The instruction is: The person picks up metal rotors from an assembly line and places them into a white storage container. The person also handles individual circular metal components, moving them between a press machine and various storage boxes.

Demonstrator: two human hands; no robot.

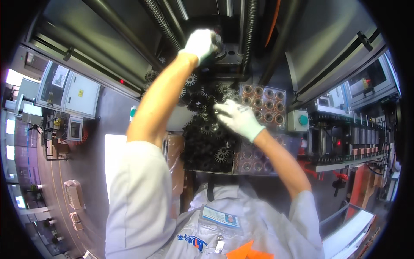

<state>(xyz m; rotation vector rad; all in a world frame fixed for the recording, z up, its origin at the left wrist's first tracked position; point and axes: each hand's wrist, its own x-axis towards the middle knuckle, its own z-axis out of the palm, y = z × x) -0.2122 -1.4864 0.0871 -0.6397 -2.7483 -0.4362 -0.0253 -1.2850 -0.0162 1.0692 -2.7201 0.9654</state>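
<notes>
My left hand [200, 43], in a white glove, reaches far forward into the machine. Its fingers curl at the metal fixture [232, 58], around something dark that I cannot make out. Nearer to me, my right hand [238, 117], also gloved, hovers over or touches a pile of dark toothed metal rings [206, 127]. Its fingers point left and are spread apart, with no part plainly between them. One toothed ring [222, 154] lies flat at the pile's near side. To the right of that hand stands a clear tray [283, 125] of copper-coloured ring parts [268, 104].
A second clear tray [263, 169] with similar ring parts lies nearer to me. A control box with a green button [303, 120] stands right of the trays. Ribbed hoses [250, 34] and rods run beside the fixture. Metal panels [332, 47] flank the opening.
</notes>
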